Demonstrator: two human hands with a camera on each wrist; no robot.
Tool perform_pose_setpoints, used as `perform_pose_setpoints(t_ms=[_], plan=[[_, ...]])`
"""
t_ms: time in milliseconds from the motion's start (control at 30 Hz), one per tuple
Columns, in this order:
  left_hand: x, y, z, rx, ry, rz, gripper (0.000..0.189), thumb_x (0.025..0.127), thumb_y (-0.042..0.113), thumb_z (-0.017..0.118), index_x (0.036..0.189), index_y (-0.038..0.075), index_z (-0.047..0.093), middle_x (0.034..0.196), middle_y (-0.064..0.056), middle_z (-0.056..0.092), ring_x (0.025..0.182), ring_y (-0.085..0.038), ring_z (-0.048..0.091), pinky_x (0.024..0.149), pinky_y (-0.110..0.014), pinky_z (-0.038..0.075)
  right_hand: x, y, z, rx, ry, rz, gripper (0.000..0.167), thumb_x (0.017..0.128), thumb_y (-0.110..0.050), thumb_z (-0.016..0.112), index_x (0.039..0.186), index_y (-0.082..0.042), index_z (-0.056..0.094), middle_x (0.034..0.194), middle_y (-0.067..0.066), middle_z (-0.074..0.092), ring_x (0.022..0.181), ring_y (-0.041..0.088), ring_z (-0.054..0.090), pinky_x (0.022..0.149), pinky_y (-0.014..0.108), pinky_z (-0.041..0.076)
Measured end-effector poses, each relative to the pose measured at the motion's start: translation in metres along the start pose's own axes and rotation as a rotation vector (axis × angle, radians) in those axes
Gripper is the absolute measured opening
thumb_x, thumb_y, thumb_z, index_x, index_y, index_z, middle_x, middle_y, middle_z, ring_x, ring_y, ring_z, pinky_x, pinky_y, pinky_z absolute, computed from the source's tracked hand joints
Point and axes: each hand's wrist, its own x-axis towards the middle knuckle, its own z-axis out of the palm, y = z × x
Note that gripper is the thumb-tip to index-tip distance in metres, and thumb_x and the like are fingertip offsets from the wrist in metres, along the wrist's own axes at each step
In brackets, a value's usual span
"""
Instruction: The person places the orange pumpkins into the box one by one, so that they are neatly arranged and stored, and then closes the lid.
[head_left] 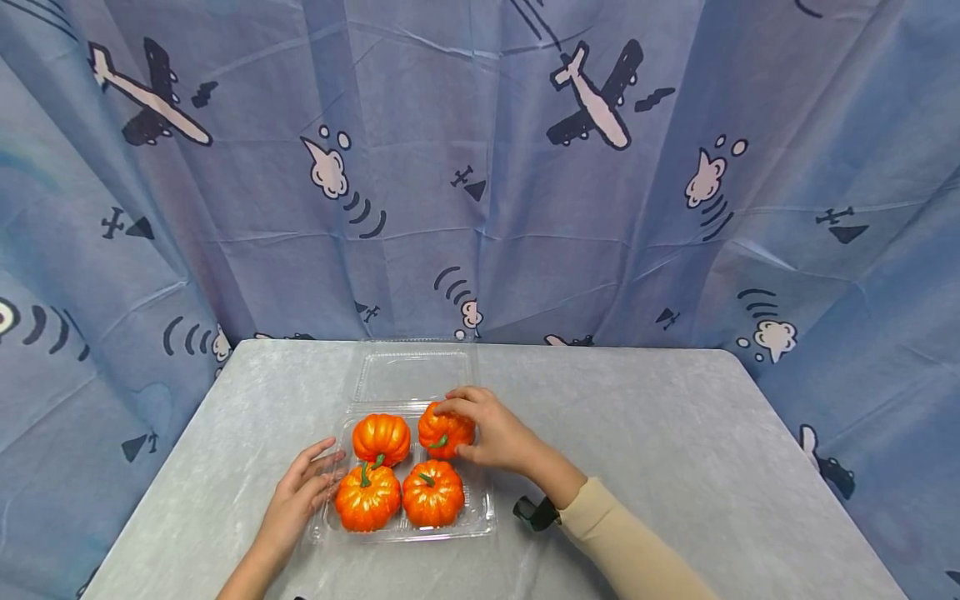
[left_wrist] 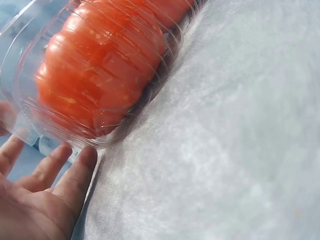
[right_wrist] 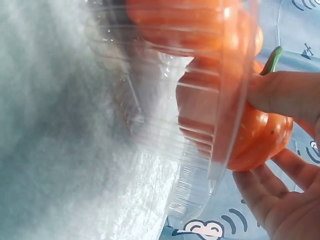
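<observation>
Inside a clear plastic clamshell container (head_left: 480,521) lie several small orange pumpkins with green stems. My right hand (head_left: 498,429) grips the back-right pumpkin (head_left: 442,435), thumb near its stem and fingers around the far side. In the right wrist view this pumpkin (right_wrist: 260,137) shows partly through the ribbed container wall. At the container's left side is my left hand (head_left: 296,492), its fingers extended; the left wrist view has the fingertips (left_wrist: 87,156) right at the wall. Nearest to them sits the front-left pumpkin (head_left: 367,500). Beside it is the front-right pumpkin (head_left: 433,493), with the back-left one (head_left: 381,439) behind.
The container's transparent lid (head_left: 412,375) lies folded open toward the back edge of the grey table (head_left: 637,433). Behind the table hangs a blue curtain (head_left: 420,275) printed with airplanes. A dark device (head_left: 536,513) sits at the right wrist.
</observation>
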Motion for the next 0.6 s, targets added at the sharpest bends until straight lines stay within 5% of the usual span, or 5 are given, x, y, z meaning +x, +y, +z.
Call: perform_pose_setpoints(t_ms=[600], plan=[[-0.0010,-0.0001,0.0002,-0.001,-0.005,0.005,0.048,0.099,0.005,0.043,0.146,0.005,0.034,0.143,-0.029,0.042,0.108,-0.005,0.062,0.086,-0.017,0.052,-0.0034,-0.0015,0.0029,-0.069,-0.015,-0.062,0.041,0.079,-0.006,0.066,0.119,-0.018,0.065,0.124,0.008,0.056,0.115,0.026,0.054,0.098,0.042,0.049]])
